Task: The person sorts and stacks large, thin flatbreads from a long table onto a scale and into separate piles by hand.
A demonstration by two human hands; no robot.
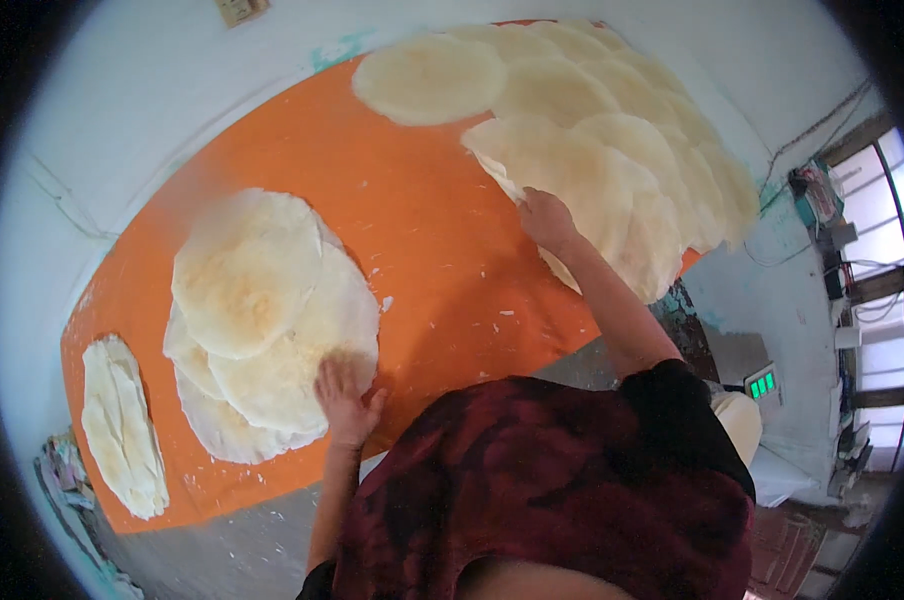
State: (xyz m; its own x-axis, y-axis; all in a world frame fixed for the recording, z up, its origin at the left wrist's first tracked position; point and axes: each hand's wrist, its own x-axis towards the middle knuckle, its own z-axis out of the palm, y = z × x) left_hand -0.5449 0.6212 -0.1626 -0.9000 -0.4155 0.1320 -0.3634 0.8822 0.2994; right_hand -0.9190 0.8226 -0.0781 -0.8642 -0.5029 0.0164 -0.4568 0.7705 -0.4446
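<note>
On an orange cloth [429,247] lie thin round flatbreads. My left hand [347,397] rests with its fingers apart on the lower right part of a loose stack of pale flatbreads [287,375]; a smaller, browner flatbread [238,277] tops that stack. At the upper right, many overlapping flatbreads [572,157] cover the cloth. My right hand [548,217] pinches the left edge of one of these, its fingers curled over the rim. A single round flatbread [429,79] lies at the far edge of the cloth.
A folded pile of flatbread [121,427] lies at the cloth's left end. Pale walls border the cloth's far side and right. A device with a lit green display [762,384] is at the right, below cables and cluttered shelves by a barred window [879,300]. Bundled cloths [65,465] lie lower left.
</note>
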